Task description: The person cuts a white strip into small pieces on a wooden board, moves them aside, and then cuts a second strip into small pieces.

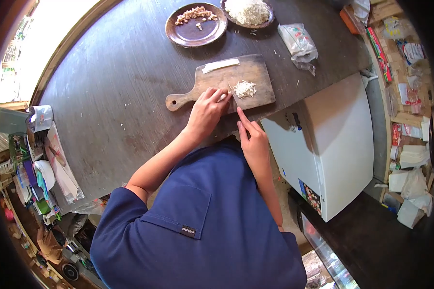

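Observation:
A wooden cutting board (214,83) with a handle lies near the table's front edge. My left hand (208,111) is closed, its fingertips pressing a small white piece (223,97) onto the board. Just right of it, the thin blade of a knife (233,95) stands against the piece; its handle is mostly hidden in my right hand (253,137), whose index finger stretches toward the blade. Beside the blade sits a small heap of white shreds (246,89). One long white strip (221,65) lies along the board's far edge.
Beyond the board stand a brown plate (190,39) of diced brownish pieces and a bowl (271,18) heaped with white shreds. A plastic bag (298,42) lies at right on the dark table (115,96). A white freezer (345,139) stands below the right edge; crowded shelves line both sides.

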A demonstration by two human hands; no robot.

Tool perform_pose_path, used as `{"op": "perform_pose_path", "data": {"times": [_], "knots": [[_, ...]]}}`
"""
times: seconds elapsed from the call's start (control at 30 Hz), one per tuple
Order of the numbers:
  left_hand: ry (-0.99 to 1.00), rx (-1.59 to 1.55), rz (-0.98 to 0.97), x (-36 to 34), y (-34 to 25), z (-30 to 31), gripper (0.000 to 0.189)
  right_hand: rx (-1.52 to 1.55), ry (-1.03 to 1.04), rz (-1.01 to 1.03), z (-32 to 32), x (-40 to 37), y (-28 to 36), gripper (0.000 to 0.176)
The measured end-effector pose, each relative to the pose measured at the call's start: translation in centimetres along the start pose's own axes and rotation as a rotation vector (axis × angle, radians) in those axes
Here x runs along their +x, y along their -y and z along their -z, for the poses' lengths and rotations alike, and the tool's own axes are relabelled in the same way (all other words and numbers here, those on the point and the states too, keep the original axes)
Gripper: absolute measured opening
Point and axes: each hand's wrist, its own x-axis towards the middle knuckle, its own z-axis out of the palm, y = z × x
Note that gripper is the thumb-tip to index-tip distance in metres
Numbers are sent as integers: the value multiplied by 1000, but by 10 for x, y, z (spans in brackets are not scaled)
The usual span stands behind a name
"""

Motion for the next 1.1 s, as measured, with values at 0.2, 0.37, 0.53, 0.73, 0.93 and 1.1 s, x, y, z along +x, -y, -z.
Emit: {"op": "perform_pose_path", "data": {"times": [0.2, 0.37, 0.53, 0.73, 0.93, 1.1], "knots": [[-10, 0, 14, -3, 1, -7, 40, -30, -1, -21, 3, -17, 2, 48], [-31, -11, 28, -6, -1, -8, 40, -1, 0, 36, -2, -1, 0, 48], [-4, -29, 36, -8, 1, -7, 37, -7, 5, 10, 3, -14, 2, 47], [-6, -15, 65, -8, -3, -5, 40, -59, 19, 9, -2, -5, 0, 47], [5, 22, 48, -9, 0, -4, 44, -36, 51, -20, 3, -13, 5, 48], [15, 72, 33, -6, -2, -7, 46, -10, 6, 13, 0, -16, -2, 49]]}}
